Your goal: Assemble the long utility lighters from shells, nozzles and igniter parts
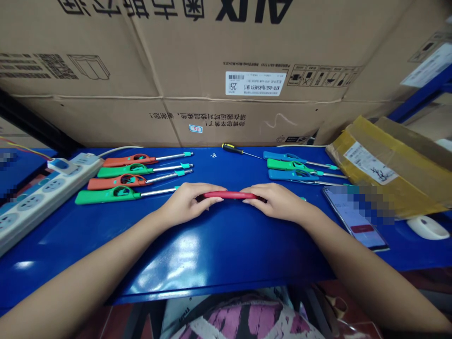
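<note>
A red long-nosed lighter (229, 195) lies crosswise on the blue table (219, 249), gripped at both ends. My left hand (187, 202) is closed round its left end and my right hand (277, 201) is closed round its right end. To the left lie several lighters in a row, orange (130, 160) and green (106, 195), metal nozzles pointing right. To the right lie three more, blue (282, 157), green (287, 165) and blue (293, 175).
A white power strip (38, 193) runs along the left edge. A small screwdriver (235, 150) lies at the back. A phone (355, 219), a taped cardboard parcel (391, 165) and a white mouse (427, 228) sit at right. Large cardboard boxes (212, 66) wall off the back.
</note>
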{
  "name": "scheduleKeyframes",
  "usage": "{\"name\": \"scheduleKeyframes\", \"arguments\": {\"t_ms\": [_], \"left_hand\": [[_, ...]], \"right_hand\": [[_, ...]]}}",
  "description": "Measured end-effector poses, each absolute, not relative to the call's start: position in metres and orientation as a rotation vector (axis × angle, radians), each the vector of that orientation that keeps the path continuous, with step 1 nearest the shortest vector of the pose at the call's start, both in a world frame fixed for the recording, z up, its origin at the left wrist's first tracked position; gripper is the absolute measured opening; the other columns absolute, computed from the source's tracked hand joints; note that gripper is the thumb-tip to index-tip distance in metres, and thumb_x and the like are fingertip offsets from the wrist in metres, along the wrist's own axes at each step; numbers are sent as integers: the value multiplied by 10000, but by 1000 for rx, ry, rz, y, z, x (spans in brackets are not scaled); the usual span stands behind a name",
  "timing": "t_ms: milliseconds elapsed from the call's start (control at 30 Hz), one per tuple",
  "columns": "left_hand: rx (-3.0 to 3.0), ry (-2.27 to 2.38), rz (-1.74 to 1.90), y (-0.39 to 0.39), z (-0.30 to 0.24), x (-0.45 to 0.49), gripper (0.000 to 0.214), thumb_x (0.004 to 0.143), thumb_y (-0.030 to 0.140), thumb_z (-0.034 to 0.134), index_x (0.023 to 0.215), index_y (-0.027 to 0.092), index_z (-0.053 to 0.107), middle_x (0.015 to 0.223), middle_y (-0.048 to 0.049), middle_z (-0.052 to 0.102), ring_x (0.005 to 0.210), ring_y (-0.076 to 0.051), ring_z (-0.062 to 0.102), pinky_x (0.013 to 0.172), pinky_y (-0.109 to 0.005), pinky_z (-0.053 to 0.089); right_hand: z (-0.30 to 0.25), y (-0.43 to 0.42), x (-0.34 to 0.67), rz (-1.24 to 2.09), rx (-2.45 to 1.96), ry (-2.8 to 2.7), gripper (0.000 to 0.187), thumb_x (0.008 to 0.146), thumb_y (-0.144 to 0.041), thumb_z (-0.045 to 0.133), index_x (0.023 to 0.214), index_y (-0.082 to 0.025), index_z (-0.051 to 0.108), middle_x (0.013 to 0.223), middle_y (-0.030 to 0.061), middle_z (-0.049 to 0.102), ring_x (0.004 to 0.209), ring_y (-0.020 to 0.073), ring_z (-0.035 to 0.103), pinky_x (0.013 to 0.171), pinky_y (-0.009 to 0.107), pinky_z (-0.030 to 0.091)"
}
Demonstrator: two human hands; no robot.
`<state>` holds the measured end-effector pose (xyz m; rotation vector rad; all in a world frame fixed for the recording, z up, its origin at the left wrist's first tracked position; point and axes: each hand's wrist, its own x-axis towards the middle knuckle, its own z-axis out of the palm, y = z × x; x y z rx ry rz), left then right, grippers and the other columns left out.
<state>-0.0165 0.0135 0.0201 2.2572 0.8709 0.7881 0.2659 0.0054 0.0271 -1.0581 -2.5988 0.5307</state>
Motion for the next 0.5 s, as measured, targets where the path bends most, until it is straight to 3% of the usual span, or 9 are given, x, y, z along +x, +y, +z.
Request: {"name": "scheduleKeyframes", "arguments": {"t_ms": [233,333,500], "left_hand": [[2293,871,778,20,22,-21,289,952,349,643,1158,165,731,998,-62,784,761,-146,724,706,-205,552],[2263,893,745,20,24,-21,284,948,355,643,1143,171,735,947,-54,783,719,-141,713,689,-207,544],[1906,991,716,14,20,-12,340,937,379,641,1139,116,718,610,-4,703,534,-134,665,570,-202,532]], "right_hand": [[38,3,267,270,-1317,-2757,283,1019,-380,517,931,-178,694,851,59,756,748,230,693,608,312,354],[39,2,268,327,-1316,-2733,285,1024,-405,507,966,-204,700,884,43,762,769,220,694,612,302,352],[36,0,264,435,-1326,-2588,330,990,-446,560,1235,-237,632,1040,40,756,885,231,703,690,305,439]]}}
